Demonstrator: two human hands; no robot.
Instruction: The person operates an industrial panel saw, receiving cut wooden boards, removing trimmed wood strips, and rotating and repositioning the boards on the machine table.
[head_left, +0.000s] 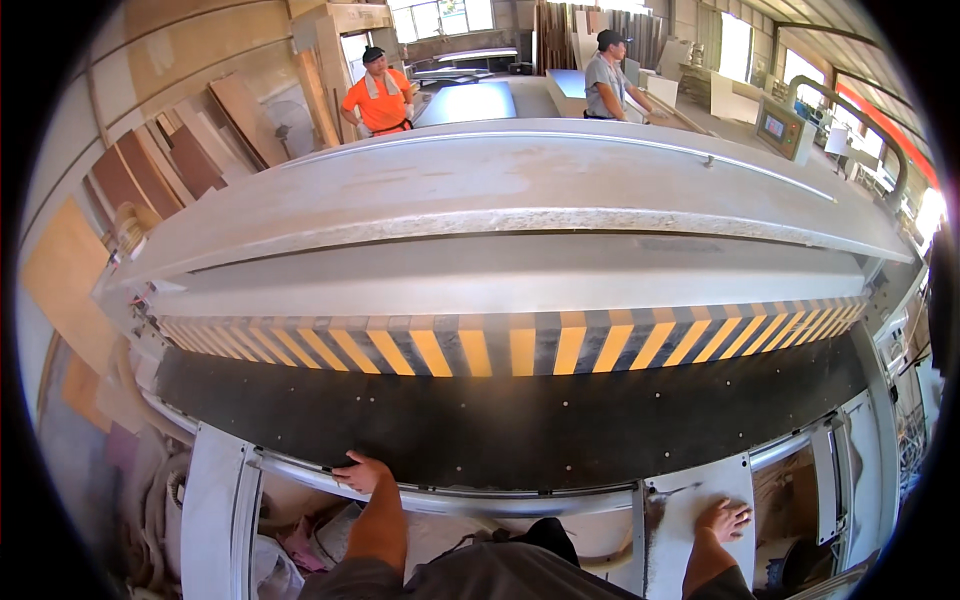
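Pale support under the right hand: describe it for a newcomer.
Find the wide black-and-yellow striped bar, then the black bed on its near side. At that bed's near edge, toward the picture's lower right, is the pale support. Unlike its neighbours, it has the person's right hand on it and a dark stain near its left edge.

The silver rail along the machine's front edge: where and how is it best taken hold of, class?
Probably the bare middle of the silver rail, between the left hand and the pale support plate, palm-down from the person's near side: it runs crosswise before the body, with the black bed along its far side.
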